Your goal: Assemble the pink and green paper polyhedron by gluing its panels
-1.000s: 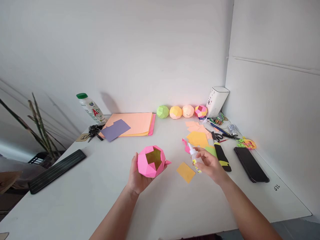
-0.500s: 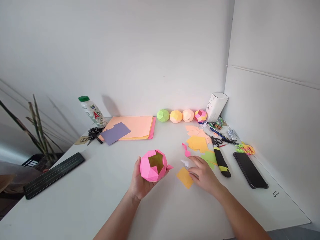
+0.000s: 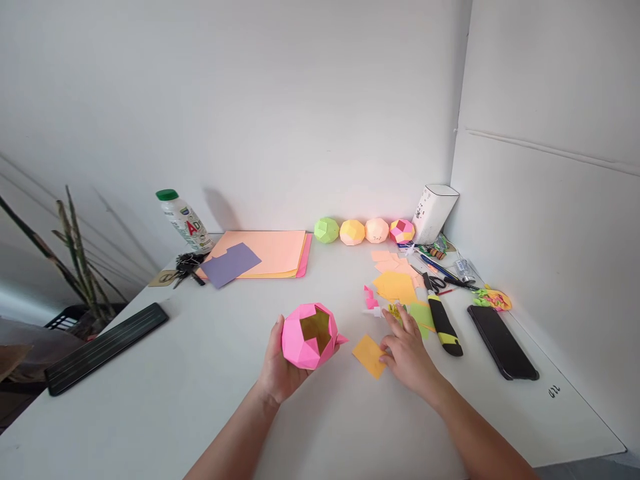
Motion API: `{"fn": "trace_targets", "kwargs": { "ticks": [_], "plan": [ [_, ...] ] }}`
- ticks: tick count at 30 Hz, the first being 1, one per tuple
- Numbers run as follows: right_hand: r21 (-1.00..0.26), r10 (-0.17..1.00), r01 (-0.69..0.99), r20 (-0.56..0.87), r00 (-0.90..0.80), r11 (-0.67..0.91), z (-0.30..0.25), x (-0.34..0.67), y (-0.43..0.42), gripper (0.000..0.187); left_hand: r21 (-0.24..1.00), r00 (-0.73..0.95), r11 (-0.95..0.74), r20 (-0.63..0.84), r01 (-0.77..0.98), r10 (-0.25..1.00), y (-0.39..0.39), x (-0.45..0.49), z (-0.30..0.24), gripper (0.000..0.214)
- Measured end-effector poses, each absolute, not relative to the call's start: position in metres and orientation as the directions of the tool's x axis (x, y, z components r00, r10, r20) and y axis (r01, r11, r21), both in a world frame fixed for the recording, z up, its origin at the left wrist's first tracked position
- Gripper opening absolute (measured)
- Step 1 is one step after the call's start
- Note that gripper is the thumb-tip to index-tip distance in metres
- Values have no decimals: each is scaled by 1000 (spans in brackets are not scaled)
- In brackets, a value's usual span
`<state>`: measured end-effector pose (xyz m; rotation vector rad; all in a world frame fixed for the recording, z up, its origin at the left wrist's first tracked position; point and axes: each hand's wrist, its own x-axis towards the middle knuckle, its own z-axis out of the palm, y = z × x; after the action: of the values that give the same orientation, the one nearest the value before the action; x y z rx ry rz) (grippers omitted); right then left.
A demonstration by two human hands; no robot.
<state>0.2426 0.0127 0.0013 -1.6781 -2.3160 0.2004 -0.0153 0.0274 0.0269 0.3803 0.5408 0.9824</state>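
My left hand cups a pink faceted paper ball with an open gap on top that shows a yellowish inside. My right hand lies low on the white table, fingers stretched out, thumb touching an orange paper square. A small white glue bottle lies on the table just beyond its fingertips, not held. A small pink paper scrap sits beside the bottle.
Several finished paper balls line the back wall by a white box. Also here: a coloured paper stack, loose squares, scissors, a black-yellow marker, a phone, a drink bottle, keys, a black bar.
My right hand brought the glue bottle down, laid it on the table and let go; its fingers now rest flat by the orange square. The pink ball tilted slightly in my left hand.
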Motion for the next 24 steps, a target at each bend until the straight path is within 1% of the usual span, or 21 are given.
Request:
{"fn": "trace_targets", "kwargs": {
  "ticks": [4, 7, 9, 12, 14, 16, 17, 18, 19, 22, 24],
  "plan": [
    [-288, 947, 904, 157, -281, 316, -3, 242, 13, 17, 532, 450, 523, -272, -666, 850, 26, -14, 24, 66],
    [-272, 943, 905, 153, -295, 327, -4, 241, 13, 19, 533, 468, 524, -249, -665, 848, 24, -13, 23, 67],
    [-256, 933, 900, 175, -315, 352, -3, 239, 12, 22, 533, 479, 521, -230, -667, 847, 24, -12, 24, 68],
    [-249, 904, 879, 249, -347, 407, -1, 237, 11, 25, 529, 490, 523, -216, -668, 844, 24, -11, 25, 68],
    [-267, 881, 858, 318, -352, 439, 4, 239, 12, 23, 529, 490, 522, -213, -670, 845, 25, -11, 25, 67],
    [-292, 863, 854, 411, -295, 431, 9, 246, 15, 20, 525, 484, 519, -217, -674, 848, 25, -12, 25, 65],
    [-303, 855, 864, 462, -236, 402, 12, 252, 17, 18, 522, 481, 520, -222, -676, 848, 24, -12, 25, 64],
    [-314, 853, 888, 503, -143, 335, 14, 259, 20, 17, 520, 479, 524, -230, -675, 847, 24, -12, 25, 63],
    [-322, 853, 904, 515, -81, 281, 16, 267, 23, 16, 520, 479, 528, -240, -671, 844, 24, -12, 25, 62],
    [-338, 852, 933, 518, 74, 124, 15, 291, 31, 20, 531, 483, 535, -249, -657, 840, 23, -12, 24, 63],
    [-331, 851, 943, 506, 140, 42, 13, 302, 35, 21, 536, 484, 533, -245, -655, 840, 23, -12, 24, 64]
  ]
}}
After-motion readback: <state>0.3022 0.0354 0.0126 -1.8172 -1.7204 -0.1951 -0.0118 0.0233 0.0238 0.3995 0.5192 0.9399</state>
